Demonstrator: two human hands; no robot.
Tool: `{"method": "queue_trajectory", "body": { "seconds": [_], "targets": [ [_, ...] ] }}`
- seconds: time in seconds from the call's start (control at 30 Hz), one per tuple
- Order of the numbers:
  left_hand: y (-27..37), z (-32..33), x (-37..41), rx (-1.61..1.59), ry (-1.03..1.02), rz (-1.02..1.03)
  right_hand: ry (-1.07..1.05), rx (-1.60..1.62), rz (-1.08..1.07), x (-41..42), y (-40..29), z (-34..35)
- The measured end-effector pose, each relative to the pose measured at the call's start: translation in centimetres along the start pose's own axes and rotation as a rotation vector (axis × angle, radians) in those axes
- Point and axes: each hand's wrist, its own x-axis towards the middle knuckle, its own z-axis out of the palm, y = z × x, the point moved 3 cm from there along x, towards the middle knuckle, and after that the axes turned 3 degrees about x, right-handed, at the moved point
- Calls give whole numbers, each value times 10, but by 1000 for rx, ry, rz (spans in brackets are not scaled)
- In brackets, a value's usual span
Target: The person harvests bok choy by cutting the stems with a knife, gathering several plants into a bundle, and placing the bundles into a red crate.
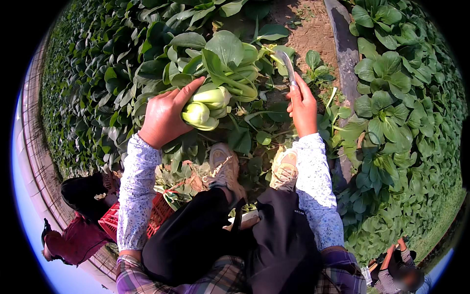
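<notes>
Several pale-based heads of bok choy (208,106) are gathered under my left hand (169,108), its fingers wrapped around them at the left. More cut-looking bok choy (246,73) lies just beyond, stems facing right. In my right hand (303,106) is the handle of a small curved knife (287,65), a sickle-like blade pointing away from me and bending left. Near the blade tip is a yellowing leaf (270,51); whether they touch I cannot tell. Loose leaves (240,137) litter the soil between my hands and shoes.
Dense bok choy rows stand left (121,62) and right (393,92). A dark plastic strip (347,70) runs along bare soil (312,25). Behind my left arm is a red plastic crate (158,215). One person (80,235) is at lower left, another (394,275) at lower right.
</notes>
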Motion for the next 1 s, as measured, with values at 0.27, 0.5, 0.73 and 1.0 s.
{"method": "queue_trajectory", "body": {
  "seconds": [0.27,0.5,0.73,1.0],
  "targets": [
    [62,-56,-85,-758,88,27,-238,173,-372,-79,-71,-32],
    [107,-139,-143,-1251,236,-72,-637,133,-690,-191,-242,2],
    [111,-214,-233,-755,514,-108,-819,10,-750,-292,-294,62],
    [114,-225,-327,-764,690,-213,-312,-243,-1173,-298,-333,92]
  ]
}}
